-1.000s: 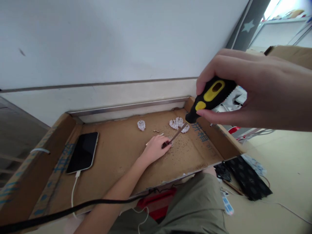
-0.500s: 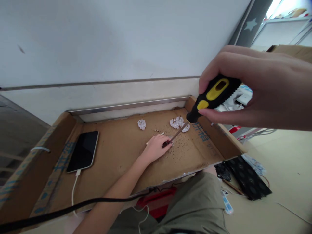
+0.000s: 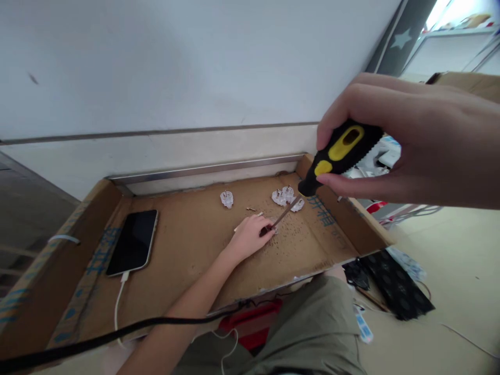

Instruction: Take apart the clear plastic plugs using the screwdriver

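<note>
My right hand (image 3: 410,140) grips the black and yellow handle of a screwdriver (image 3: 339,154) close to the camera. Its metal shaft slants down to a small clear plug part under my left hand (image 3: 250,237), which presses that part onto the cardboard tray (image 3: 187,245). The part itself is mostly hidden by my fingers. A group of clear plug pieces (image 3: 287,198) lies just beyond the screwdriver tip, and one more clear plug piece (image 3: 226,199) sits further left.
A dark phone (image 3: 133,242) lies on the tray's left with a white cable (image 3: 118,302) plugged in. A black cable (image 3: 117,333) runs along the tray's front edge. Small screws and brass pins dot the cardboard. Black patterned cloth (image 3: 394,284) lies on the floor at right.
My right hand and the screwdriver handle have shifted slightly, as if turning in place. My left hand stays pressed on the same spot.
</note>
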`<state>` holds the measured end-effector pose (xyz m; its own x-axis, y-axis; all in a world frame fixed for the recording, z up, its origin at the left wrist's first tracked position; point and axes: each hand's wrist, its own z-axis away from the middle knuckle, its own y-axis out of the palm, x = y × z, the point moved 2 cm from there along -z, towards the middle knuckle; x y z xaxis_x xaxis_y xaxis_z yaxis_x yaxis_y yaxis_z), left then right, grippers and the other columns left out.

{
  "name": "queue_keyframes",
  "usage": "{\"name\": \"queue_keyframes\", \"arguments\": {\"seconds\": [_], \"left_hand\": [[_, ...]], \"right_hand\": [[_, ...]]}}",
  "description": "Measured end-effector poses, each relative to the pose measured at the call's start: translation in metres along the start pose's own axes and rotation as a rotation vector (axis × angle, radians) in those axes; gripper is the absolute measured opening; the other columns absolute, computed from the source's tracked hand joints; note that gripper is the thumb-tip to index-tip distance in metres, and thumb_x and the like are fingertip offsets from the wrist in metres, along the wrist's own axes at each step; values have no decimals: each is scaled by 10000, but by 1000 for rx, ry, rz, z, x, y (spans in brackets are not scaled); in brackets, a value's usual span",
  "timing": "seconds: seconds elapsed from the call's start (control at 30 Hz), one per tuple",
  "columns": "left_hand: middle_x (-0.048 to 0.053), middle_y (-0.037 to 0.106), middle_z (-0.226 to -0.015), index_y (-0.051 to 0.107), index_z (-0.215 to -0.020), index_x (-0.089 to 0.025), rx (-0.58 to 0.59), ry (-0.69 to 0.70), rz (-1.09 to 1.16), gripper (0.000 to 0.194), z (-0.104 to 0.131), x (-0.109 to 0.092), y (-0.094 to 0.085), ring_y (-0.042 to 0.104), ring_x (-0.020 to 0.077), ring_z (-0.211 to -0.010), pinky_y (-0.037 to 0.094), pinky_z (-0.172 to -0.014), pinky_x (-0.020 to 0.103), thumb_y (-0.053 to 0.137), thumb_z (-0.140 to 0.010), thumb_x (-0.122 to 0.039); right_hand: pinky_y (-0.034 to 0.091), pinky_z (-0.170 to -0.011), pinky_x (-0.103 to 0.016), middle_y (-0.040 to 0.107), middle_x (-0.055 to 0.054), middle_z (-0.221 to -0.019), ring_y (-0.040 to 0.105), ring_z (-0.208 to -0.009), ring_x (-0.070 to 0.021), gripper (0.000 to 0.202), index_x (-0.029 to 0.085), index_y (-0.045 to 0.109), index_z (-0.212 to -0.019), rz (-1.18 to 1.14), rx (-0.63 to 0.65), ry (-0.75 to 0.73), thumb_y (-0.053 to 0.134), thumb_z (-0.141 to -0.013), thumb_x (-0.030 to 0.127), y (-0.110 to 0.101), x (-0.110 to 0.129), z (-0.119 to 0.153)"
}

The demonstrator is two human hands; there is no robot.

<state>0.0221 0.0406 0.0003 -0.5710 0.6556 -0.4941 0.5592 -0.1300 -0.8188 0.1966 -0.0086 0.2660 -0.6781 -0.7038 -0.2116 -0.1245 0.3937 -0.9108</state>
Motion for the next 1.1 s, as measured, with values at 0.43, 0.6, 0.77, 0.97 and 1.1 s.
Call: {"name": "queue_keyframes", "arguments": {"seconds": [0.43, 0.6, 0.77, 0.97, 1.1], "left_hand": [[25, 645, -887, 631, -900, -199, -1, 1, -13, 133, 2, 1, 3, 569, 187, -872, 434, -785, 315, 535, -874, -288], [19, 647, -882, 630, -905, -200, -7, 8, -1, 127, 2, 1, 2, 571, 183, -873, 430, -790, 311, 536, -873, -279], [27, 640, -890, 626, -896, -199, 4, -3, -11, 127, 1, 0, 1, 570, 189, -884, 432, -791, 318, 531, -870, -279], [31, 638, -872, 630, -891, -196, 7, -20, -19, 137, 0, -1, 2, 570, 192, -876, 436, -796, 323, 530, -869, -288], [32, 641, -876, 633, -888, -198, 5, -30, -19, 144, 0, -1, 2, 569, 192, -874, 435, -807, 329, 528, -870, -297]], "right_hand": [[453, -593, -185, 496, 26, -987, 520, -746, -47, 263, 283, 444, -1025, -123, 194, 32, 536, -802, 390, -2, -1, -14], [431, -533, -178, 527, 34, -971, 529, -761, -70, 249, 330, 467, -1017, -225, 144, 14, 525, -781, 386, 3, -9, -23], [374, -506, -217, 540, 36, -900, 502, -674, -83, 272, 323, 505, -968, -15, 107, 3, 542, -759, 493, 5, -11, -35], [269, -458, -236, 496, -4, -693, 384, -516, -96, 495, 251, 467, -853, 319, 104, 28, 325, -777, 720, 4, -9, -39], [151, -458, -244, 322, -24, -555, 251, -436, -100, 620, 232, 457, -826, 650, 133, 66, 72, -797, 717, -2, 1, -38]]}}
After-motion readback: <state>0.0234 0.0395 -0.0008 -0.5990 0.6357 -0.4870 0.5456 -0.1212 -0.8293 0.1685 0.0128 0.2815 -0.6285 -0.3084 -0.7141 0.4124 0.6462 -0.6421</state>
